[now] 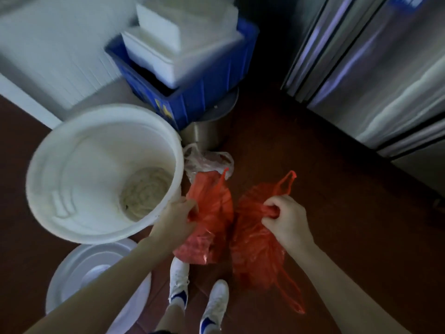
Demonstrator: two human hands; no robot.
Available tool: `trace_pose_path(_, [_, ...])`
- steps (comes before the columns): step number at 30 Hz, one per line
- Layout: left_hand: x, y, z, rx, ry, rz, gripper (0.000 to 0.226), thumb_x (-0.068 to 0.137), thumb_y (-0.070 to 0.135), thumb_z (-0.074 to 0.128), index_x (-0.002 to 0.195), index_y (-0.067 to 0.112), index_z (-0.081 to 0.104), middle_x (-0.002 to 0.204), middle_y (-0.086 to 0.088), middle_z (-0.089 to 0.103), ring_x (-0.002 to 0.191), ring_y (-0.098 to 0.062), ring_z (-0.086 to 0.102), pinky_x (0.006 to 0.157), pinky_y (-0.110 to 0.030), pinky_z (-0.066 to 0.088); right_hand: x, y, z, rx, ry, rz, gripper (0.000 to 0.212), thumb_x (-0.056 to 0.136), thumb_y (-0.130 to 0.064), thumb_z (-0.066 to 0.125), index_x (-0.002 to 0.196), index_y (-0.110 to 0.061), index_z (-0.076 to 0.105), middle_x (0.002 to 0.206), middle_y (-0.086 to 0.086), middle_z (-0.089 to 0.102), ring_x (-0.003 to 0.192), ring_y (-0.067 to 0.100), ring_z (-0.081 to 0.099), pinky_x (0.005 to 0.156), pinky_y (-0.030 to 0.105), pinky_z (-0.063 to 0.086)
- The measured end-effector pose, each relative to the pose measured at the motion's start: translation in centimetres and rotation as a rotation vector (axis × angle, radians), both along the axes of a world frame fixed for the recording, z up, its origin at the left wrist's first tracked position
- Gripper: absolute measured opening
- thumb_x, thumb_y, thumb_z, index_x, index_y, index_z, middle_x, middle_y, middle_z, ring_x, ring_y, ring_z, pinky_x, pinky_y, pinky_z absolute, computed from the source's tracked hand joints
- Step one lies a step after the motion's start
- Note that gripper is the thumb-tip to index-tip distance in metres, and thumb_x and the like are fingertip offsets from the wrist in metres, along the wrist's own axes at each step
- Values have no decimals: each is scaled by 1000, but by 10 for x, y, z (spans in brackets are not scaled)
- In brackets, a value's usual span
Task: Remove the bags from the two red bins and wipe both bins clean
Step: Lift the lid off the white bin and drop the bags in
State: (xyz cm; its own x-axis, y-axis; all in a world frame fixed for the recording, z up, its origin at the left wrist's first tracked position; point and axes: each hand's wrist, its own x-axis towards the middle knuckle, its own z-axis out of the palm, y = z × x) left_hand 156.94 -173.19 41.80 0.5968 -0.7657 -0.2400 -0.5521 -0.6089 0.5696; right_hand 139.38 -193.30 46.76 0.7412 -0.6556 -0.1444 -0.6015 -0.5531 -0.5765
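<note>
Bags of red plastic, one in each of the person's bare hands, hang above a dark brown floor [337, 189] near the middle of the scene. The left grip [178, 216] has its fingers curled round the gathered upper edge of the left red bag [212, 213]. This bag hangs crumpled, with one handle loop standing up on its far side. The right grip [287, 216] is closed on a bunched fold of the right red bag [257, 247]. One of that bag's handle loops rises beyond the knuckles, and another trails down beside the right forearm. Whether the two bags touch along their inner edges cannot be told. Below them, on the near side, stand the person's white shoes [216, 302] with blue trim.

Just left of the left bag is a white bucket [91, 150], its rim beside the left wrist. A pale, crumpled cloth [144, 191] lies at its bottom. A round white lid [79, 273] rests on the floor at near left, partly hidden by the left forearm. Beyond the bags a clear plastic bag [207, 160] lies crumpled on the floor. It is close to the foot of a metal bin [204, 136]. On that bin sits a blue crate [204, 92] holding white foam boxes [168, 44]. A blurred stainless steel cabinet [373, 68] fills the far right.
</note>
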Motion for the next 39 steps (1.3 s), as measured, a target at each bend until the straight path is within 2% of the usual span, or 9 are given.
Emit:
trace_pose_path(6, [65, 24, 97, -55, -95, -3, 24, 60, 9, 70, 83, 13, 65, 81, -5, 62, 77, -27, 59, 74, -40, 48, 81, 1, 101, -105, -85, 149, 28, 63, -3, 77, 88, -13, 74, 86, 1, 67, 82, 18, 62, 78, 16, 39])
trace_pose_path(9, [103, 43, 123, 1, -184, 38, 21, 64, 8, 73, 83, 9, 67, 78, -4, 58, 78, -31, 59, 72, -34, 43, 129, 7, 134, -121, -126, 198, 29, 61, -5, 79, 88, -13, 75, 87, 2, 69, 80, 15, 60, 75, 9, 33])
trace_pose_path(12, [144, 69, 133, 21, -270, 103, 18, 68, 10, 74, 84, 8, 68, 75, 1, 50, 76, -29, 57, 64, -25, 23, 182, 18, 151, -127, -163, 269, 29, 61, -7, 79, 88, -16, 75, 84, -1, 68, 76, 9, 57, 73, 7, 32])
trace_pose_path(16, [201, 101, 121, 42, -285, 220, 11, 78, 18, 70, 87, 15, 66, 82, 5, 49, 78, -16, 46, 73, -26, 32, 257, 45, 145, -105, -167, 374, 31, 61, -5, 79, 89, -17, 74, 81, -6, 63, 74, 7, 55, 72, 0, 31])
trace_pose_path(20, [260, 126, 93, 58, -211, 304, 8, 76, 10, 69, 75, 15, 62, 82, 4, 53, 77, -19, 52, 71, -30, 39, 335, 72, 114, -68, -157, 433, 31, 60, -6, 78, 89, -18, 74, 83, -8, 60, 76, 5, 53, 73, 2, 31])
trace_pose_path(24, [312, 151, 45, 96, -156, 386, 11, 74, 7, 68, 82, 15, 67, 81, 6, 48, 74, -14, 46, 68, -25, 34, 408, 100, 63, -30, -75, 503, 27, 63, -4, 77, 88, -14, 74, 81, -8, 56, 77, 11, 56, 72, 8, 33])
trace_pose_path(27, [337, 164, -4, 144, -93, 413, 12, 73, 9, 67, 84, 14, 67, 82, 4, 49, 75, -16, 48, 68, -27, 37, 447, 121, 11, -34, 0, 564, 20, 65, -6, 72, 84, -12, 74, 90, 0, 64, 89, 17, 61, 79, 16, 39])
trace_pose_path(31, [353, 181, -69, 194, 24, 487, 15, 72, 11, 68, 86, 16, 67, 85, -1, 58, 79, -26, 60, 70, -36, 51, 473, 148, -62, 1, 127, 575, 23, 72, -6, 71, 92, -15, 71, 99, 3, 62, 92, 18, 60, 83, 23, 46])
trace_pose_path(39, [361, 196, -153, 300, 172, 479, 23, 73, 11, 64, 95, 18, 64, 93, 0, 53, 84, -26, 60, 70, -31, 49, 492, 159, -163, 47, 324, 531, 23, 79, -4, 70, 100, -15, 69, 110, 4, 58, 99, 22, 61, 87, 28, 48])
